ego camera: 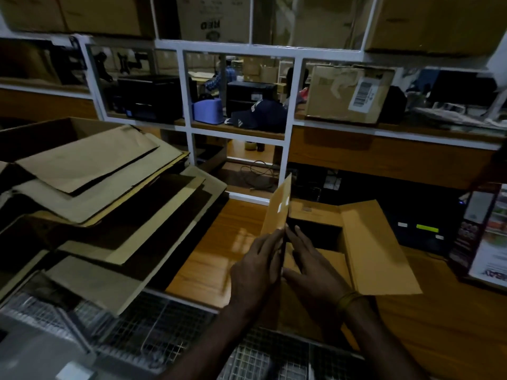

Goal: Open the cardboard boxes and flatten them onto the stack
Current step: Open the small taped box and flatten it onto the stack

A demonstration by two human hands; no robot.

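A small brown cardboard box (365,242) lies open on the wooden table, its right flap spread flat and its dark inside showing. Its left flap (277,209) stands upright. My left hand (258,267) presses flat against the outer side of that flap with straight fingers. My right hand (310,261) lies against its inner side, fingers straight, so the flap sits between both palms. A stack of flattened cardboard (90,187) is piled at the left, slanting down toward me.
A wire mesh rack (153,333) lies in front below the stack. A printed carton (485,237) stands at the right edge. White-framed shelves (238,50) behind the table hold boxes, a cap and dark equipment.
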